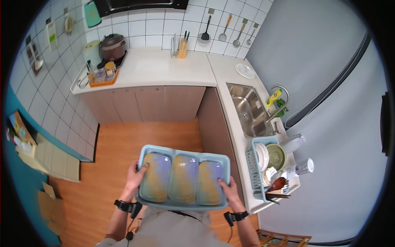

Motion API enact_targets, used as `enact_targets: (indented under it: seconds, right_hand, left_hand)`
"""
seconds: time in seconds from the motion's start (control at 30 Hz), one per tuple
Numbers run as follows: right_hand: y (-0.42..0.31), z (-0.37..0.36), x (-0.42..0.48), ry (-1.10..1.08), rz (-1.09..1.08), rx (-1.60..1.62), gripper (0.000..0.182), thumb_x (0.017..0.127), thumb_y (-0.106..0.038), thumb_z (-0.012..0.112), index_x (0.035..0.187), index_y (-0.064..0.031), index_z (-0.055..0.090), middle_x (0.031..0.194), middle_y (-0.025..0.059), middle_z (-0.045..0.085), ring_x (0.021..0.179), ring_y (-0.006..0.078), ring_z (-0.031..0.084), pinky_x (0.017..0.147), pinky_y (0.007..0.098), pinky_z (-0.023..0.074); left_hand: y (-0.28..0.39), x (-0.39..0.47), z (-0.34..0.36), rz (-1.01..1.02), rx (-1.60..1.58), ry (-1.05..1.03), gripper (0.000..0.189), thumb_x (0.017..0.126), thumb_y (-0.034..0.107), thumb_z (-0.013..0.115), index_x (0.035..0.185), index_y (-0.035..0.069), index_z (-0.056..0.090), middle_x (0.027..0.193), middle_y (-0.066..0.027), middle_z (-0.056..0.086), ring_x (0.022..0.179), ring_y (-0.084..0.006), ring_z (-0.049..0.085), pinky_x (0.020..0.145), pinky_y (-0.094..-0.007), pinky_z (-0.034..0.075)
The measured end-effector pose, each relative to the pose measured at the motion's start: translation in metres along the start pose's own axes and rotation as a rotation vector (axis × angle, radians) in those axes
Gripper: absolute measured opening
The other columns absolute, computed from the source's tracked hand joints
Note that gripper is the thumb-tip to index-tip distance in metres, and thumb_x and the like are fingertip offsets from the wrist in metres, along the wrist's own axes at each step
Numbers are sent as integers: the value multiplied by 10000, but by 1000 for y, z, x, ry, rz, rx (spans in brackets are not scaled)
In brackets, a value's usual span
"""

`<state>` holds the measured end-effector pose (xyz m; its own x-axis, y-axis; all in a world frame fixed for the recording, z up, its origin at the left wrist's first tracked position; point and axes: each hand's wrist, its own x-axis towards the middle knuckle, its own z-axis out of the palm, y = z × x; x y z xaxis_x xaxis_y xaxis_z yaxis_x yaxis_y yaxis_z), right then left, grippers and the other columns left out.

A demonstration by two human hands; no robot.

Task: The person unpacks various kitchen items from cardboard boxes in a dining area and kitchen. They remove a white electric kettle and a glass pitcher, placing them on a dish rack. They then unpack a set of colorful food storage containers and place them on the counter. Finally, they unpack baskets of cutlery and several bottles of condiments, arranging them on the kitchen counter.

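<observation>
Both hands carry a light blue plastic tray (pixel 184 151) in front of the body, above the wooden floor. Three oblong containers with clear covers, patterned in yellow, green and purple, lie side by side in it: one on the left (pixel 155 179), one in the middle (pixel 183 179), one on the right (pixel 210 183). My left hand (pixel 135 176) grips the tray's left side, its thumb over the rim by the left container. My right hand (pixel 229 190) holds the right side, thumb at the right container. The fingers under the tray are hidden. Each wrist wears a black strapped device.
Ahead runs a white counter (pixel 145 71) with a brown pot (pixel 113 46), an orange tray of jars (pixel 103 82) and a knife block (pixel 182 49). To the right are a steel sink (pixel 247 114) and a blue dish rack (pixel 254 166). A cardboard box (pixel 51 210) stands at left.
</observation>
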<state>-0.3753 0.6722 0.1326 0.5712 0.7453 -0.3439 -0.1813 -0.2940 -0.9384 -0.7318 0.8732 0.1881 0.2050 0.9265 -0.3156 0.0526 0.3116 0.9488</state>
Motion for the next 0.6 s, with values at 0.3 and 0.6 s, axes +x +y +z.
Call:
enact_targets:
  seconds: [0.3, 0.6]
  right_hand:
    - [-88, 7, 231, -37, 24, -24, 407, 888, -237, 728, 1190, -4, 585, 1041, 72, 666, 937, 148, 615, 840, 311, 506]
    - [-174, 24, 487, -115, -57, -69, 434, 889, -265, 723, 1203, 2, 591, 1043, 90, 685, 956, 164, 635, 845, 323, 513]
  left_hand:
    - [58, 206, 90, -63, -49, -3, 233, 942, 154, 666, 1114, 27, 572, 950, -27, 602, 826, -106, 557, 719, -267, 483]
    - [124, 400, 166, -23, -7, 78, 274, 950, 152, 648, 1175, 27, 554, 954, -42, 608, 820, -117, 589, 709, -270, 509]
